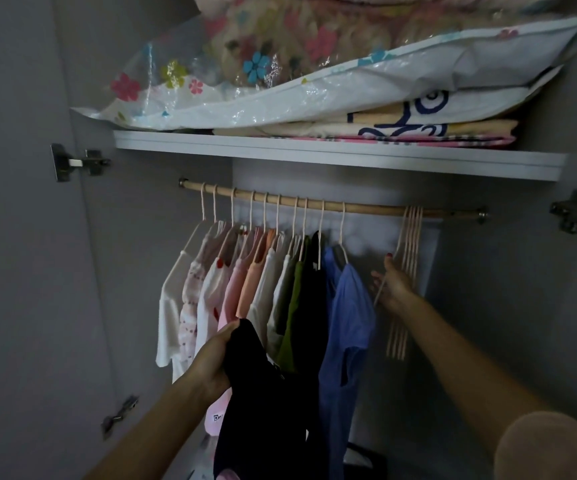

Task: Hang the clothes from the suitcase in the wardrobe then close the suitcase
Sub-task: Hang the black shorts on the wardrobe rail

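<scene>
A wooden rail (366, 206) crosses the open wardrobe. Several garments hang from it on pale pink hangers: white, pink, orange, green, black, and a blue shirt (347, 317) at the right end of the row. My left hand (212, 358) grips a black garment (262, 400) that hangs down in front of the row. My right hand (392, 284) reaches to several empty pink hangers (406, 271) bunched at the rail's right, its fingers around the nearest hanger. The suitcase is out of view.
A white shelf (314, 152) above the rail carries a flowered plastic storage bag (280, 81) and folded bedding (436, 128). Door hinges (79, 162) sit on both side walls. A dark object (363, 459) lies on the wardrobe floor.
</scene>
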